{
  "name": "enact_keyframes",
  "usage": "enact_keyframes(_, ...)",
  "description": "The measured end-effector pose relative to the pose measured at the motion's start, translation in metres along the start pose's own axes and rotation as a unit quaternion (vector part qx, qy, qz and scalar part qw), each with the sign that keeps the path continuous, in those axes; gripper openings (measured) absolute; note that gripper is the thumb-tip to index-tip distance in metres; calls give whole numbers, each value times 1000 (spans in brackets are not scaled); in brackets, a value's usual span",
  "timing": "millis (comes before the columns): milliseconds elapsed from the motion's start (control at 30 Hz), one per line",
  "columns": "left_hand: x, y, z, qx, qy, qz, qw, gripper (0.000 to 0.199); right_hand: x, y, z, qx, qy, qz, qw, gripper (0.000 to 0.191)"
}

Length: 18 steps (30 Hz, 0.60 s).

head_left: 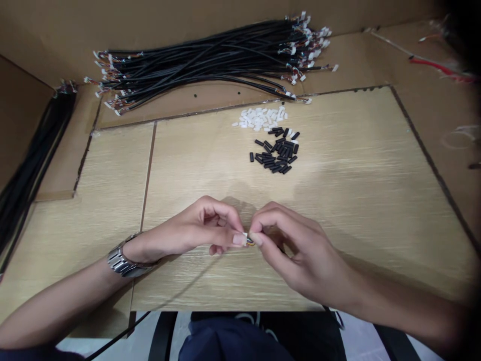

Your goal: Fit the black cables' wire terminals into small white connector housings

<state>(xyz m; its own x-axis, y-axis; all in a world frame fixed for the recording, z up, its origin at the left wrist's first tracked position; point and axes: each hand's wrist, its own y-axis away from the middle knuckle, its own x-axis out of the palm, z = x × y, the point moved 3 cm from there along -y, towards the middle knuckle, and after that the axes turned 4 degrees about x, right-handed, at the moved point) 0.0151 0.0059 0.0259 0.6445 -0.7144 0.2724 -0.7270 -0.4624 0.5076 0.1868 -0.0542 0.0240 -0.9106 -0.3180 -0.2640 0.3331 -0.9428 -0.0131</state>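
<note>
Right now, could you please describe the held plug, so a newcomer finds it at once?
Above the wooden table's near half, the left hand and right hand almost meet. The left one pinches a small white plug. Coloured wires set it apart from the loose white pieces piled farther back.

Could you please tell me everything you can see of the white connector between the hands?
The connector is small, white and plastic-looking. Thin wires, yellow and dark among them, come out on the side toward the right hand, which pinches them close by. The left hand holds the connector itself and covers much of it, so its full shape, slots and exact tilt cannot be told. It is over the table.
</note>
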Motion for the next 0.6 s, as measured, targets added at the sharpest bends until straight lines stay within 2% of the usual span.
enact_keyframes(133, -5, 1, -4, 49, -4, -30, 998, 16, -3, -4, -6, 115, -159, -23, 980, 7)
enact_keyframes(200, -6, 1, -5, 57, 3, -38, 998, 18, -4, -6, -8, 126, -199, -19, 972, 8)
enact_keyframes(467, -4, -1, 0, 68, 17, -41, 997, 22, -6, -9, -9, 61, -107, -21, 992, 7)
enact_keyframes(600, -3, -3, 2, 68, 17, -42, 997, 22, -8, -8, -5, 4, -27, -42, 999, 8)
